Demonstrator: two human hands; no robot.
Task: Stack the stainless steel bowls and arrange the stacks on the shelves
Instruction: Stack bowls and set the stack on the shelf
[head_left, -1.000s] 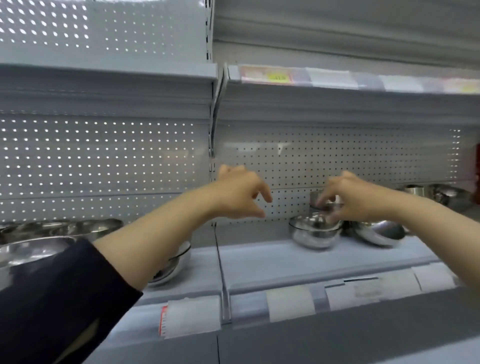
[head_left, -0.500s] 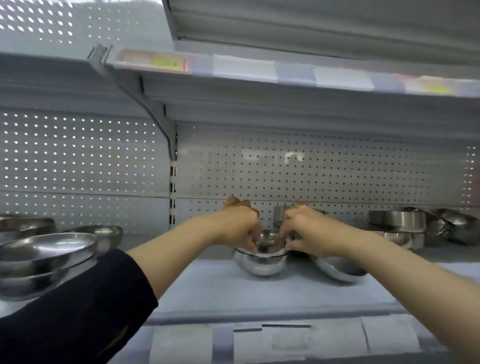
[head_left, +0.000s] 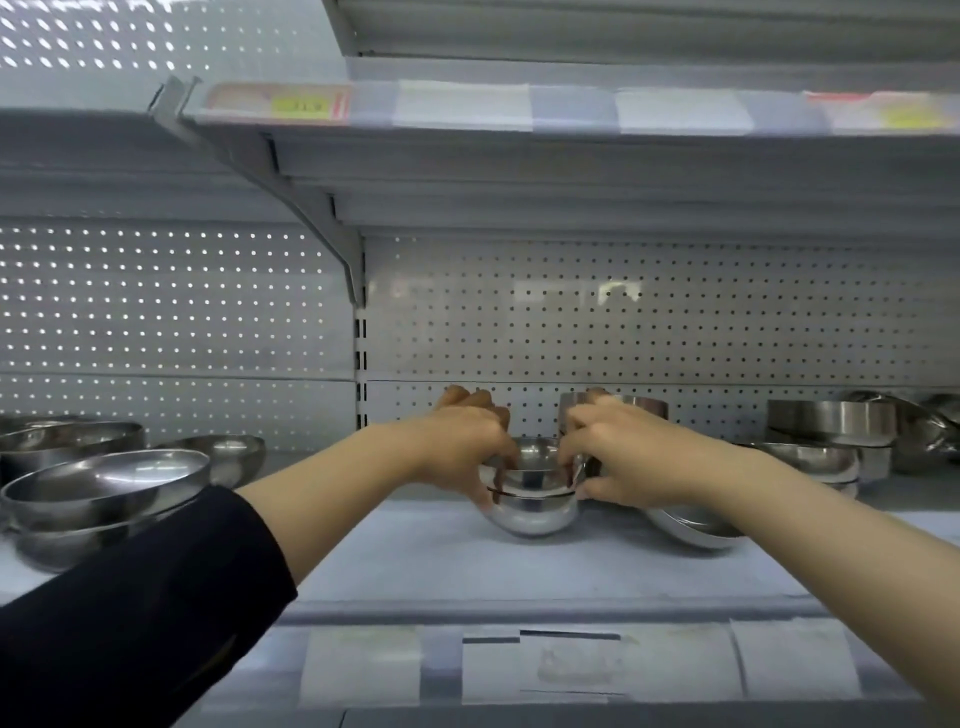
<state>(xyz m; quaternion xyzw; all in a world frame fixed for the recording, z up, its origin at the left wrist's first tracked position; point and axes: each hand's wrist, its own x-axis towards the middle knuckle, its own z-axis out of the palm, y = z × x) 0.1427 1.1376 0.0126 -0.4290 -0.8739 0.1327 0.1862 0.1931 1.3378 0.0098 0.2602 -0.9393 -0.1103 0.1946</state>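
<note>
Head view: both hands meet on a small round stainless steel bowl stack (head_left: 532, 501) at the middle of the grey metal shelf (head_left: 519, 577), close to the white perforated back panel (head_left: 623, 332). Left hand (head_left: 465, 441) has fingers curled down over the stack's left rim; right hand (head_left: 621, 457) pinches the right rim w/ thumb below and fingers above. Top bowl looks nested in the lower one, rims nearly flush. Step in hand, I'd judge: seating or squaring up a two-bowl stack.

Just right of the stack, a shallow steel bowl (head_left: 696, 530) lies tilted under the right forearm. Behind the stack, a straight-sided steel cup (head_left: 641, 405) stands by the back panel. Far right of the stack: more nested steel bowls (head_left: 810, 460). Well left of the stack: wide shiny steel bowls (head_left: 109, 483) piled loosely, not level.

Next move prob. calls for letting go of both rims evenly, then fetching the tilted bowl; whether it nests here, can't tell.
</note>
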